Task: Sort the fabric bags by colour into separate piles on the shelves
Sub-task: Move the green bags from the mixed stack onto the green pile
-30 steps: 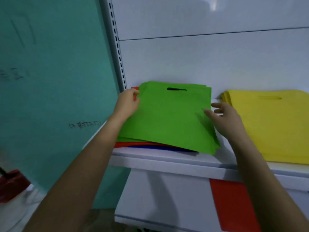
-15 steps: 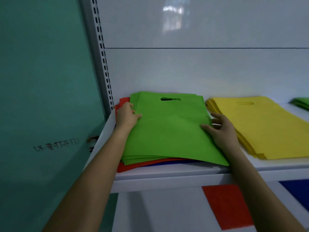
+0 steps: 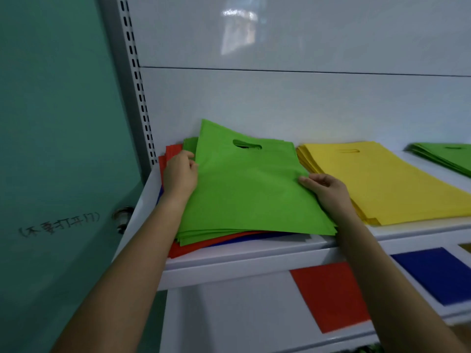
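Head — both grips (image 3: 179, 175) (image 3: 328, 192) tight on green bag (image 3: 249, 189)

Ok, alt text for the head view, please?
The left hand and right hand grip the side edges of the green bags, which lie on red bags and blue bags on a white shelf. A yellow pile lies beside them to the right.

Two hands (image 3: 179, 178) (image 3: 328, 192), two shelves (image 3: 242, 266) (image 3: 229, 322), three bag piles (image 3: 244, 194) (image 3: 377, 179) (image 3: 448, 155) on the upper one.

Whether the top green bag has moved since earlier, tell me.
Yes. The top green bag lifted at its far left corner, off the pile, up the back panel.
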`<state>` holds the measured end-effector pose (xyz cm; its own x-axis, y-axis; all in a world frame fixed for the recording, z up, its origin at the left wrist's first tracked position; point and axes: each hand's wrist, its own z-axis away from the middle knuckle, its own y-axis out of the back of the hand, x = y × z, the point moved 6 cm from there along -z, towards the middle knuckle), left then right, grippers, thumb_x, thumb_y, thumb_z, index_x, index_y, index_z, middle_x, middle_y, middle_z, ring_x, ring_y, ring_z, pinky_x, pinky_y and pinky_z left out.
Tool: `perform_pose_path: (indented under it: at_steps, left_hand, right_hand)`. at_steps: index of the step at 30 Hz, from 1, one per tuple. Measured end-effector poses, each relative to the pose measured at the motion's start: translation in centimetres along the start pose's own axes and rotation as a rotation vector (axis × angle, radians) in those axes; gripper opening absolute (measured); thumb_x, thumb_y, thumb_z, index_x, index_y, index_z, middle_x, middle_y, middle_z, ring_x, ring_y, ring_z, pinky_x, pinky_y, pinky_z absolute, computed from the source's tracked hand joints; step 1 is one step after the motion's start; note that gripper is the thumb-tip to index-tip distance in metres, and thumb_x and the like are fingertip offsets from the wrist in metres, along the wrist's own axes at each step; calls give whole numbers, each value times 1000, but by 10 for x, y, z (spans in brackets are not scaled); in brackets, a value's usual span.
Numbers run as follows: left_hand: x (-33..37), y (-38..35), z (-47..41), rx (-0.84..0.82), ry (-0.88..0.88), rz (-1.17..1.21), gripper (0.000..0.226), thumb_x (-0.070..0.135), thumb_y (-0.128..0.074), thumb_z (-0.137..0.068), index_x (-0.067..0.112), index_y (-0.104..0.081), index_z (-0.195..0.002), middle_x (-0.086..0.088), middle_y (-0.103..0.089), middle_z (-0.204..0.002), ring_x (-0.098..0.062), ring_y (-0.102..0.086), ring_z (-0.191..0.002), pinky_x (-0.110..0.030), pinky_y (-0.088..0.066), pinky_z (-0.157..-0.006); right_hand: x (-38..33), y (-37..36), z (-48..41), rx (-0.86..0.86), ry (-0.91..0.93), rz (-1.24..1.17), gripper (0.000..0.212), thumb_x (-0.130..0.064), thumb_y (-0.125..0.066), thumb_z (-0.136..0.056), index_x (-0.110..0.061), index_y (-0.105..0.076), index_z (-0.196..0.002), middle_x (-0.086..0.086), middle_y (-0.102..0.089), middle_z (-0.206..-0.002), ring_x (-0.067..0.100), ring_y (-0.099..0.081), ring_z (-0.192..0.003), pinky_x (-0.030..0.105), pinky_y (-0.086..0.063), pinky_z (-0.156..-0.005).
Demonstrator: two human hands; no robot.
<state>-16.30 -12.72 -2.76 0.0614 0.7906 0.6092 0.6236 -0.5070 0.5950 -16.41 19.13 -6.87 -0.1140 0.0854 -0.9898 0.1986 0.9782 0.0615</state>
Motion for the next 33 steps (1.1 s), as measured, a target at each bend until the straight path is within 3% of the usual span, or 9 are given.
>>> perform_pose_path:
  at_steps: [3, 8, 12, 16, 20, 24, 27, 30, 33]
  left_hand:
    - [3, 1, 0, 17, -65, 7, 20, 5, -51, -90, 0, -60, -108, -18, -63, -106, -30, -57, -99, -38, -47, -85]
    - [10, 10, 0, 101, -91, 59, 16, 3, -50, -90, -4, -59, -103, -22, -58, -104, -32, -55, -97, -35, -41, -85]
    - [17, 16, 1, 109, -90, 166, 17, 0, -50, -90, -4, -54, -106, -21, -61, -105, -31, -57, -98, -32, -43, -83]
    - [38, 26, 7, 127, -178, 233, 18, 0, -51, -90, -2, -50, -107, -18, -61, -104, -26, -58, -94, -33, -47, -82]
    - [69, 36, 13, 110, -337, 210, 18, 1, -50, -90, 0, -61, -104, -18, -63, -104, -26, -58, -91, -28, -42, -80]
    - [118, 45, 30, 87, -473, 240, 23, 1, -51, -89, 3, -65, -108, -17, -63, -104, -21, -54, -81, -24, -40, -77]
    - [149, 41, 54, 77, -504, 332, 28, 0, -51, -88, 4, -63, -113, -14, -62, -107, -13, -50, -81, -17, -39, -76]
    - [177, 14, 77, 8, -517, 404, 34, -2, -50, -86, 4, -60, -117, -14, -61, -113, -18, -53, -84, -26, -44, -83]
    - [209, -27, 104, -93, -505, 447, 38, -5, -49, -84, 4, -58, -120, -15, -59, -117, -20, -54, -90, -21, -41, -83]
  right_hand:
    - [-2, 1, 2, -8, 14, 26, 14, -20, -69, -82, -11, -60, -74, -3, -63, -66, -2, -57, -46, 9, -42, -43]
    - [-3, -1, 4, -19, -10, 55, 17, -23, -68, -83, -13, -64, -70, -4, -66, -62, -2, -58, -47, 11, -45, -46]
    - [-13, -3, 6, -97, -90, 28, 20, -12, -67, -83, -3, -66, -101, 7, -65, -78, 17, -60, -64, 25, -53, -61]
    - [-32, 8, 17, -22, 35, 220, 41, -8, -68, -82, -3, -56, -121, 9, -61, -86, 8, -50, -61, 12, -40, -49]
    - [-42, 30, 40, 61, 169, 245, 34, -7, -66, -83, -7, -59, -116, -1, -60, -72, 0, -54, -58, 14, -39, -53]
    - [-52, 59, 74, 143, 327, 295, 25, -2, -55, -88, -16, -66, -106, -9, -62, -80, -9, -51, -55, 8, -39, -54]
    - [-49, 86, 103, 237, 369, 325, 33, 1, -52, -88, -17, -63, -114, -10, -60, -97, -1, -52, -70, 13, -44, -64]
    - [-35, 121, 118, 315, 332, 316, 39, 1, -52, -87, -13, -58, -122, -5, -53, -108, 15, -52, -86, 31, -47, -79]
    - [-13, 169, 128, 338, 248, 305, 44, 0, -49, -88, -17, -52, -128, 3, -52, -115, 20, -51, -84, 33, -49, -75]
